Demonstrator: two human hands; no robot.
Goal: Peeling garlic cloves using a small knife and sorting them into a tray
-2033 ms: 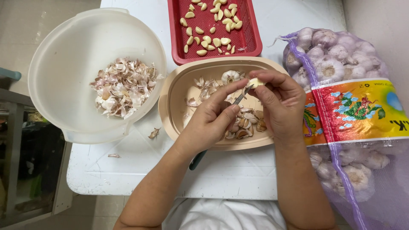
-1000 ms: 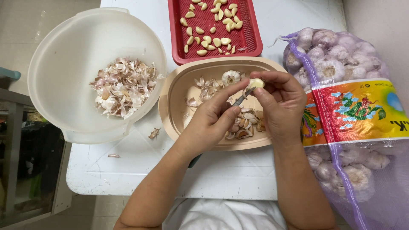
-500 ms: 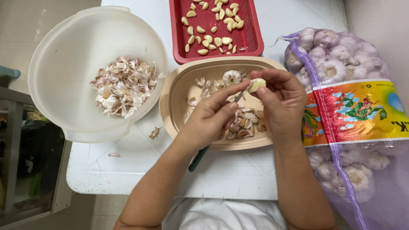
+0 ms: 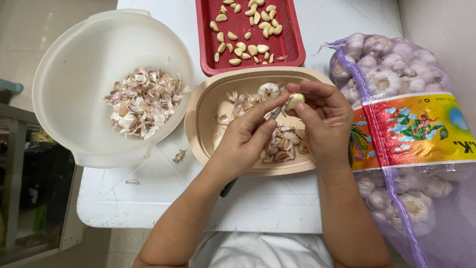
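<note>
Garlic clove held between both hands over the tan tub, centre frame.

The right hand (image 4: pixel 325 124) pinches the garlic clove (image 4: pixel 294 100); the left hand (image 4: pixel 245 141) grips what seems a small knife (image 4: pixel 274 114), blade at the clove, so skins drop into the tan tub (image 4: pixel 206 111).

The counter (image 4: pixel 277 208) is white. On its left a translucent white bowl (image 4: pixel 74 74) holds papery skins (image 4: pixel 144 101) in pale pink, cream and brown. At the far side a red tray (image 4: pixel 292 47) with a fine mesh pattern carries creamy yellow peeled cloves (image 4: pixel 248 30). Nearer, the oval dish (image 4: pixel 203 119) is beige. The clove (image 4: pixel 294 100) pinched between both hands is pale yellow. On the right, a purple net sack (image 4: pixel 396 198) of whitish garlic bulbs wears a red, orange and blue label (image 4: pixel 416 129).
</note>
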